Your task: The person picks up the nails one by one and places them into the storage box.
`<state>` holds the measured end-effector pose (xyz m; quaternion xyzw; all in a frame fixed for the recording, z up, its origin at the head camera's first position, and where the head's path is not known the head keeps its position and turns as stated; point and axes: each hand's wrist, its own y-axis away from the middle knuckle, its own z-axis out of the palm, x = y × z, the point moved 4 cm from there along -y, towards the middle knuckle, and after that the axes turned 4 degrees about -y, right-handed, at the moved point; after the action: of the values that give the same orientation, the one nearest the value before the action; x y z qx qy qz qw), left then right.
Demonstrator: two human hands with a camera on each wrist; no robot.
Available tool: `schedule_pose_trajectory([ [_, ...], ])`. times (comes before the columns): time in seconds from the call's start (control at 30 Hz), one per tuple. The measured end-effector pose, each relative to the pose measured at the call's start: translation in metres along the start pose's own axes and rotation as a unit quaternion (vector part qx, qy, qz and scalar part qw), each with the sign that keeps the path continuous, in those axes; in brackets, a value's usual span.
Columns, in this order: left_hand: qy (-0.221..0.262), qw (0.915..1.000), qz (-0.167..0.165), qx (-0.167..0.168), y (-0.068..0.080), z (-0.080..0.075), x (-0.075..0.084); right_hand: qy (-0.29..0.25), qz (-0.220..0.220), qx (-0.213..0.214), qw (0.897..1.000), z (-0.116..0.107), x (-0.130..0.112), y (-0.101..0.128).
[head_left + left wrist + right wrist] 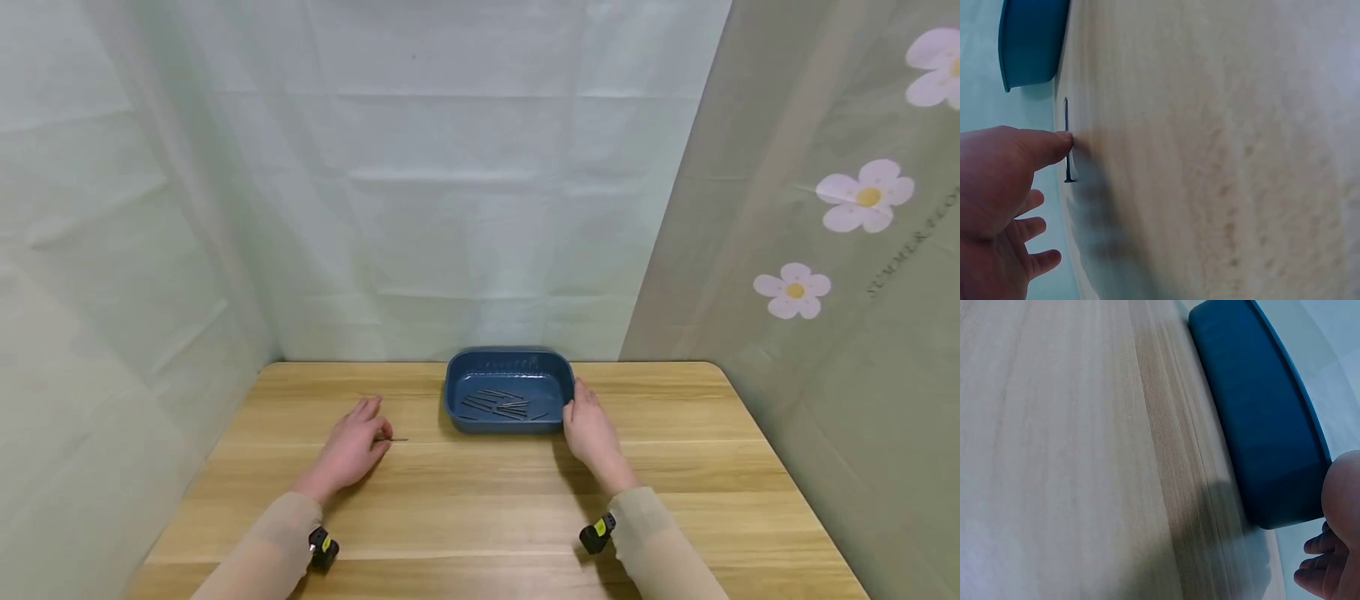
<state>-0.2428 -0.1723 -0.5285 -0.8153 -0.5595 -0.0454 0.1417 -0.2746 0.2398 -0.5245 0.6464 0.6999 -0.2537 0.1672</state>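
Note:
A thin dark nail (1067,164) is pinched by my left hand (352,443), with the thumb (1054,145) against its shank. In the left wrist view, its head and pointed tip both show past the thumb. The other fingers of this hand are spread away from the nail. To the right stands a deep blue dish (510,427) with several loose dark nails (498,403) on its bottom. My right hand (592,429) holds the dish at its right end, thumb at the rim. Its fingers lie along the outer side, and their contact there is partly hidden.
The wooden table (457,517) carries the dish near its back edge. A pale cloth (465,208) hangs right behind the table, and more cloth hangs at both sides, with printed flowers (862,196) on the right.

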Motion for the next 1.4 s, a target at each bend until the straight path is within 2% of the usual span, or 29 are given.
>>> schedule_pose_trajectory([
  [0.6, -0.004, 0.9997, -0.018, -0.017, -0.0031, 0.0008, 0.0002, -0.001, -0.009, 0.009, 1.0, -0.0005, -0.0011, -0.0011],
  [1.07, 0.009, 0.9979, -0.044, -0.047, -0.003, 0.0068, -0.0012, 0.006, -0.01, 0.012, 1.0, 0.001, 0.0, -0.0003],
  [1.4, 0.013, 0.9978, -0.04, -0.05, -0.0007, 0.0066, -0.0007, 0.002, -0.007, 0.015, 1.0, 0.0011, -0.0005, 0.0011],
])
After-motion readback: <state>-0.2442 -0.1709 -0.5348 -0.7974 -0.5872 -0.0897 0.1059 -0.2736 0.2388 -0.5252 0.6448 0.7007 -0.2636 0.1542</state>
